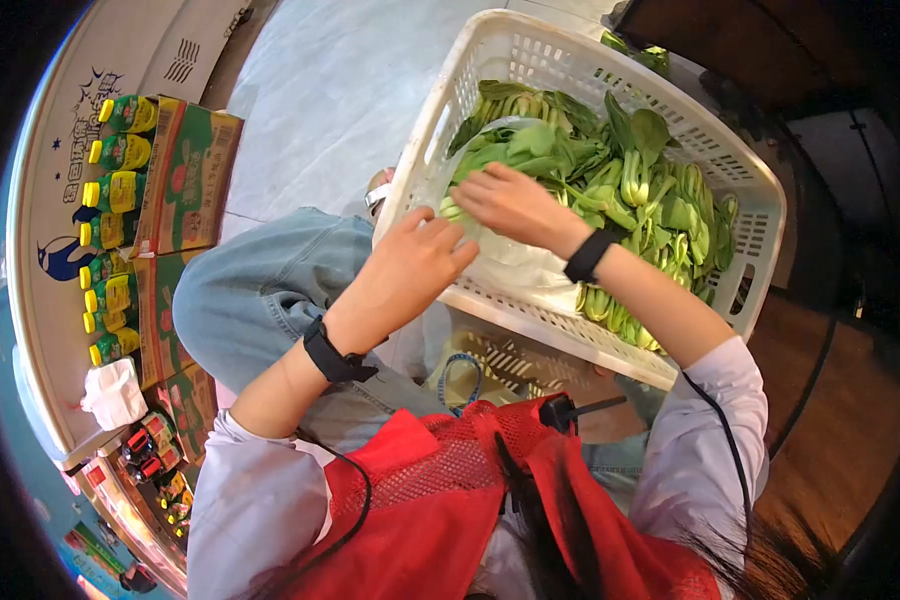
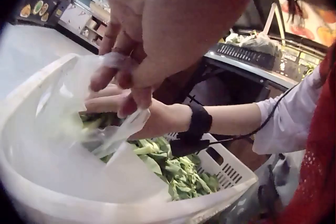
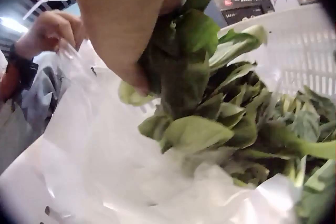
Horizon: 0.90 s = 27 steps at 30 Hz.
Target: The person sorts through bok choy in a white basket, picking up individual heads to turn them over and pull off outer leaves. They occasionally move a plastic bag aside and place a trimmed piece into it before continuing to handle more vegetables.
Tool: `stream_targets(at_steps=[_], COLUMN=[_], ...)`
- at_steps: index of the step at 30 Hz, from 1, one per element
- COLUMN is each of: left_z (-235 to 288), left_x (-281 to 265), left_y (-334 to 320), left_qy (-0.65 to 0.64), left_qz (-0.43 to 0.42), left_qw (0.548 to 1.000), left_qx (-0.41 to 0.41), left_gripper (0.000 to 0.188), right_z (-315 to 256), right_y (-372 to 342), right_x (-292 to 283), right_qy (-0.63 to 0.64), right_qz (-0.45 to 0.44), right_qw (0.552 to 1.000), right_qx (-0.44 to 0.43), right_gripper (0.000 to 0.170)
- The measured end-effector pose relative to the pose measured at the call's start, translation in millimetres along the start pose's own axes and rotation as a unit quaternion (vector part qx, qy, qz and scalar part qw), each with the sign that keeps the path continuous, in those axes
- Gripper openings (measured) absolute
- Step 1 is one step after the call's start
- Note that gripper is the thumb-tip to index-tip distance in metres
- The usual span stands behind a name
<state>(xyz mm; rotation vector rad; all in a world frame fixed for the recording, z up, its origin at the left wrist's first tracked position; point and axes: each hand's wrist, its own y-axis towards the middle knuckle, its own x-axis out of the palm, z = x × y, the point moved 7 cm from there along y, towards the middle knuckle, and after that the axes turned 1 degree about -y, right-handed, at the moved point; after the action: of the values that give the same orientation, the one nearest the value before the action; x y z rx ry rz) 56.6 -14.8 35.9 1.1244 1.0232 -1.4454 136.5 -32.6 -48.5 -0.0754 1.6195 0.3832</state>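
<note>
My left hand (image 1: 415, 262) pinches the edge of a clear plastic bag (image 2: 113, 142) at the near left corner of a white slotted basket (image 1: 540, 328). In the right wrist view, my right hand (image 3: 118, 29) grips a bunch of leafy bok choy (image 3: 189, 85) over the bag's white, crinkled film. Its fingertips are partly hidden behind leaves there. More bok choy (image 1: 685, 215) fills the far and right parts of the basket, some heads with pale green stems showing. Both wrists wear black bands.
Beneath the basket is a second, yellowish crate (image 1: 510, 368), close to the person's knees. Cartons (image 1: 192, 180) and yellow-capped bottles (image 1: 120, 192) line the left side. Dark cabinets (image 1: 850, 400) stand at the right, and pale floor (image 1: 320, 110) stretches ahead.
</note>
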Motion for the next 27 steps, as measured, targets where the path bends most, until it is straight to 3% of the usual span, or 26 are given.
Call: stream_targets(at_steps=[3, 6, 9, 10, 13, 14, 17, 18, 21, 24, 27], left_z=[11, 13, 7, 5, 0, -2, -3, -2, 4, 4, 4], left_x=[7, 12, 12, 10, 8, 6, 5, 8, 20, 23, 19], left_y=[5, 1, -2, -3, -3, -3, -5, -6, -8, -9, -10], left_qy=[-0.054, -0.109, -0.132, -0.136, -0.134, -0.129, -0.133, -0.143, -0.153, -0.145, -0.13], left_qz=[0.003, -0.026, -0.039, -0.037, -0.033, -0.029, -0.031, -0.043, -0.055, -0.061, -0.057], left_qw=[0.998, 0.994, 0.99, 0.99, 0.989, 0.989, 0.987, 0.985, 0.984, 0.985, 0.987], left_qx=[0.026, 0.01, -0.019, -0.029, -0.053, -0.06, -0.08, -0.082, -0.066, -0.071, -0.076], left_gripper=[0.015, 0.016, 0.015, 0.015, 0.014, 0.014, 0.014, 0.014, 0.013, 0.013, 0.013], right_z=[-17, -26, 0, 8, 9, 4, -16, -19, -21, -17, -29], right_y=[19, 27, 17, 15, 21, 21, 14, 12, 9, 18, 31], right_x=[32, 50, 71, 79, 71, 66, 63, 76, 100, 111, 111], right_qy=[0.021, -0.07, 0.034, 0.05, 0.043, 0.097, 0.085, 0.064, -0.017, -0.037, -0.01], right_qz=[-0.056, 0.014, 0.069, 0.012, -0.016, -0.032, -0.018, -0.048, -0.026, 0.046, 0.014], right_qw=[0.996, 0.988, 0.989, 0.993, 0.993, 0.99, 0.989, 0.99, 0.992, 0.995, 0.998], right_qx=[-0.063, -0.139, -0.126, -0.107, -0.112, -0.1, -0.122, -0.119, -0.125, -0.086, -0.067], right_gripper=[0.031, 0.034, 0.038, 0.04, 0.041, 0.043, 0.045, 0.047, 0.048, 0.033, 0.022])
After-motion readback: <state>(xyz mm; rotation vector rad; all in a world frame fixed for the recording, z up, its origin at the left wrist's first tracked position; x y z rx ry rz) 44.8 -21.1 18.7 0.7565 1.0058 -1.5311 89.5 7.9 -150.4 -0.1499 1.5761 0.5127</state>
